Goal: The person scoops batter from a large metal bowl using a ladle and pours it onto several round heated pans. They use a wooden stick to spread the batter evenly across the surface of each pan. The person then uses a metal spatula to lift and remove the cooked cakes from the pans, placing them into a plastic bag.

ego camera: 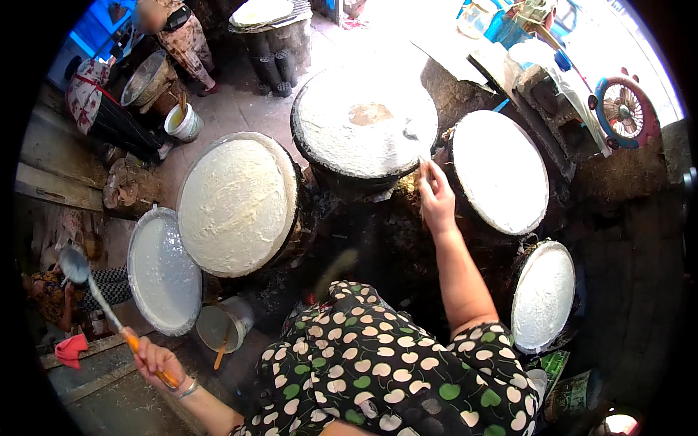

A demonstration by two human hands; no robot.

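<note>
My left hand grips the orange handle of a metal ladle, its bowl raised to the far left. My right hand is at the near rim of a round griddle coated in white batter. Its fingers close on the thin handle of a small utensil, whose pale head rests on the batter; glare blurs its shape. A bare brownish patch shows in the coating. Left of it, a domed griddle bears a cream-coloured layer. A wide basin of white liquid stands nearer my left hand.
Two more white-topped round griddles stand on the right. A bucket with a wooden stick is beside the basin. Perforated black briquettes, a white pail and a fan stand farther off. Other people are at the left.
</note>
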